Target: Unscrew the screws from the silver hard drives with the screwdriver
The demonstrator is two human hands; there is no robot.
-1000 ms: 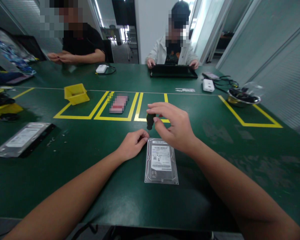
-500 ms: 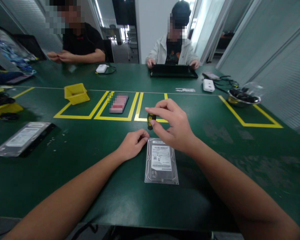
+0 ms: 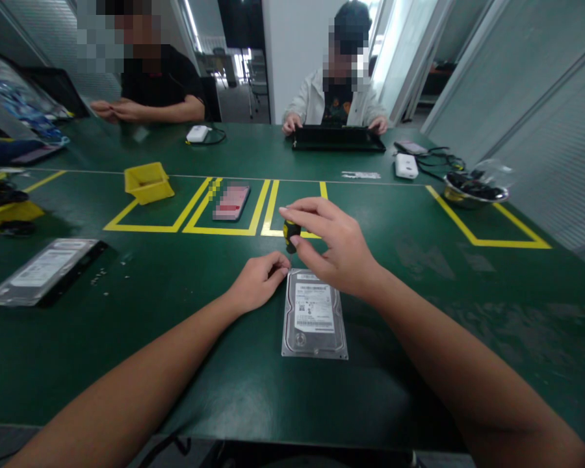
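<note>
A silver hard drive (image 3: 314,318) with a white label lies flat on the green table in front of me. Above its far left corner my right hand (image 3: 334,240) pinches a short black-and-yellow screwdriver (image 3: 291,235) between thumb and fingers, its handle nearly upright. The screwdriver's tip is too fine to make out. My left hand (image 3: 260,281) rests on the table with fingers curled together at that same corner, close under the screwdriver. Whatever its fingertips grip is hidden.
Another hard drive (image 3: 43,268) lies to the left, beside several tiny screws (image 3: 97,277). Beyond are a yellow bin (image 3: 149,183), a phone (image 3: 231,203) and a metal bowl (image 3: 475,195) of dark parts. Across the table, one person holds a black tray (image 3: 338,139); another sits left.
The screwdriver handle has tilted slightly to the left, and my right hand's fingers have shifted a little with it. My left hand and the hard drive stay in place.
</note>
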